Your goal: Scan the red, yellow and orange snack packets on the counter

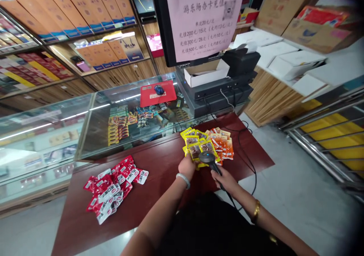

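Note:
My right hand (226, 180) is wrapped round the handle of a black barcode scanner (207, 158), whose head is over the yellow packets. My left hand (187, 167) is closed at the near left edge of a yellow snack packet (194, 150); its fingertips are partly hidden. More yellow packets lie in an overlapping pile under and behind it. Touching that pile on the right are orange snack packets (224, 144). A separate heap of red and white packets (113, 187) lies to the left on the dark red table (159, 165).
Beyond the table stands a glass display counter (98, 131) with a red mat (145, 96) and a mouse (159, 90) on it. A monitor (160, 28) with a pink notice rises behind a cash drawer (199, 106). A black cable (241, 149) trails across the table's right side. Metal railings (321, 153) stand at right.

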`<state>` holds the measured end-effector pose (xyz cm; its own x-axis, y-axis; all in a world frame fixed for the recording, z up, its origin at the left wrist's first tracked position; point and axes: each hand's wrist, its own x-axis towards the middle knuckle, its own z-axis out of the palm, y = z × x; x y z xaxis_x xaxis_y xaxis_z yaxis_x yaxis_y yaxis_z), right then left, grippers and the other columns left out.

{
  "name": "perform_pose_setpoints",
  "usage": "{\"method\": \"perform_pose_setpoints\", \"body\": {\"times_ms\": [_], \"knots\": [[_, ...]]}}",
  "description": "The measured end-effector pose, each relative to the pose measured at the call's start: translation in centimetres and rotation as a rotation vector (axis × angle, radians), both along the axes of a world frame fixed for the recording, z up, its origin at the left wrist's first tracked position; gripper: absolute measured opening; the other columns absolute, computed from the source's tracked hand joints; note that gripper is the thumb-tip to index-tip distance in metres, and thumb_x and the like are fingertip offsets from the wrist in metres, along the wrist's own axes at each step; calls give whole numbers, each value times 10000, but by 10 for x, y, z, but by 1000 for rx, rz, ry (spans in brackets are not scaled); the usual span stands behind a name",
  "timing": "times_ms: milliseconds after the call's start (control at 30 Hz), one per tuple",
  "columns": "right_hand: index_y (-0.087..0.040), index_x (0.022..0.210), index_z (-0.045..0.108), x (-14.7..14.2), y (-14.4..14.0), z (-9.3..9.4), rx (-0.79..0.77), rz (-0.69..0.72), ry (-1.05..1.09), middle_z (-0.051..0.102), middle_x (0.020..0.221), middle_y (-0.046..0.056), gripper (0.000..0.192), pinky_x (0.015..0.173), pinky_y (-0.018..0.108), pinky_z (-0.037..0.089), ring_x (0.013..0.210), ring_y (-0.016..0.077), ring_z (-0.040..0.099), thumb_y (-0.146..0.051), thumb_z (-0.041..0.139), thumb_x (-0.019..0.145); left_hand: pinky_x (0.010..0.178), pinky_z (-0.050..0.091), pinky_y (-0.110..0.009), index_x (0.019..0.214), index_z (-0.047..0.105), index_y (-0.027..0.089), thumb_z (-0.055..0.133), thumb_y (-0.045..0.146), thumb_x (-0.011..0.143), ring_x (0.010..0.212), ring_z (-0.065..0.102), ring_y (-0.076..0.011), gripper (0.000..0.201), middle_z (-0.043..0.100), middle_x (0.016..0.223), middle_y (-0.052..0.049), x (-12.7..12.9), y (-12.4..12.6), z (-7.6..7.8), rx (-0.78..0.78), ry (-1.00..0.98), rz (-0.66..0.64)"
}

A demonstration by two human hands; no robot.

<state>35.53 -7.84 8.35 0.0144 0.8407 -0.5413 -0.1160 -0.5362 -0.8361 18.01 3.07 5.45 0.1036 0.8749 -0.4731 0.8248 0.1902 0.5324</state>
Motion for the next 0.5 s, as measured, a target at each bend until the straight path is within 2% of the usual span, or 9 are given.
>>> {"method": "perform_pose_setpoints", "body": {"times_ms": [133,267,367,500], "knots": [[-203,926,508,5,1,-1,21,26,11,476,593,-100,527,399,214,314,376,63,427,-668,648,718,740,428,-266,1101,606,206,658,304,801,873,668,-230,320,722,977,-105,-6,-4,1,31,-53,22],[-204,912,505,-3,6,-2,50,61,25,471,591,-95,532,392,219,322,379,66,421,-677,647,713,753,445,-258,1042,644,210,632,233,808,856,671,-212,236,732,948,-80,-22,-18,1,48,-109,64],[-209,897,501,-17,11,-2,75,100,41,460,588,-96,534,390,223,332,378,65,409,-688,645,709,766,475,-251,997,660,213,626,209,814,855,680,-192,186,741,948,-59,-42,-32,0,22,-279,156],[-215,877,492,-45,21,3,97,167,55,451,580,-97,538,388,224,327,371,62,389,-705,639,708,794,512,-277,1026,660,199,647,212,813,887,690,-200,215,745,990,-82,-79,-46,1,53,-454,323]]}}
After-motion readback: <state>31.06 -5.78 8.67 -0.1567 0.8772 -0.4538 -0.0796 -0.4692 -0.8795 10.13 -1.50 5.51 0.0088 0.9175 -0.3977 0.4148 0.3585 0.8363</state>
